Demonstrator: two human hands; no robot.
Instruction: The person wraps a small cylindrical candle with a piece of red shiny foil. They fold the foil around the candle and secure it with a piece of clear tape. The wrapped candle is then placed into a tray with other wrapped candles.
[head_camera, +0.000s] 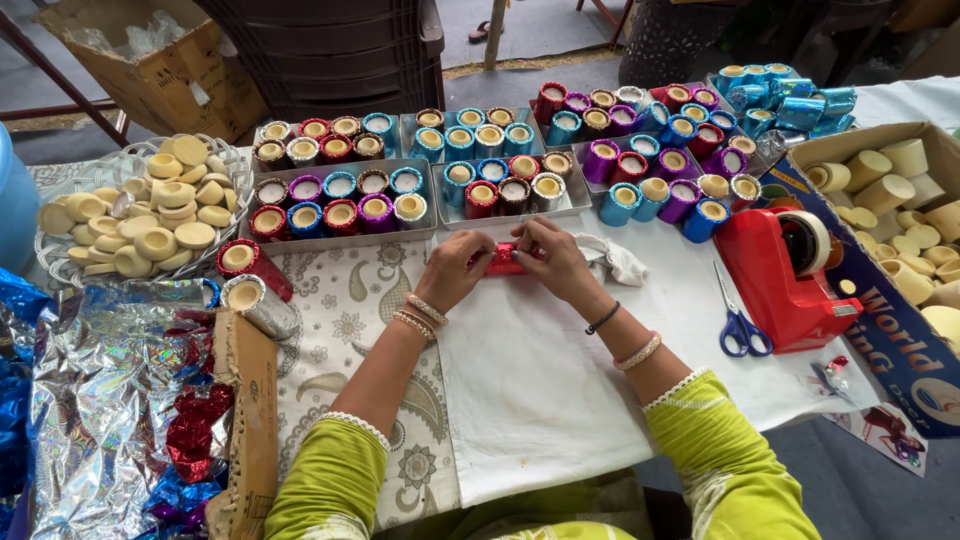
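Green sleeves come in from the bottom edge, and both hands meet over the white sheet (540, 380) on the desk (345, 330): left hand (455, 268) and right hand (552, 258) are close together, fingers pinched on either end of a small red foil-wrapped piece (506, 260) held just above the sheet, near the front of the trays. That piece looks light, a short wax-coloured cup under thin foil, so I judge the foil slick, crinkly and easy to tear, and the body beneath firm but liable to dent; the ends, where the fingers sit now, look like the sound place to hold, with the foil seam kept under a thumb. Beside the left forearm lie loose sheets of silver foil (100, 400), with two wrapped pieces, one red (240, 258) and one silver (250, 296). To the right sit blue-handled scissors (738, 325) and a red tape dispenser (775, 275). Further on, metal trays (345, 238) hold rows of finished pieces in red, blue, purple and silver. At far left a clear bowl (135, 165) holds bare cream cups; at far right a cardboard box (850, 150) holds more.
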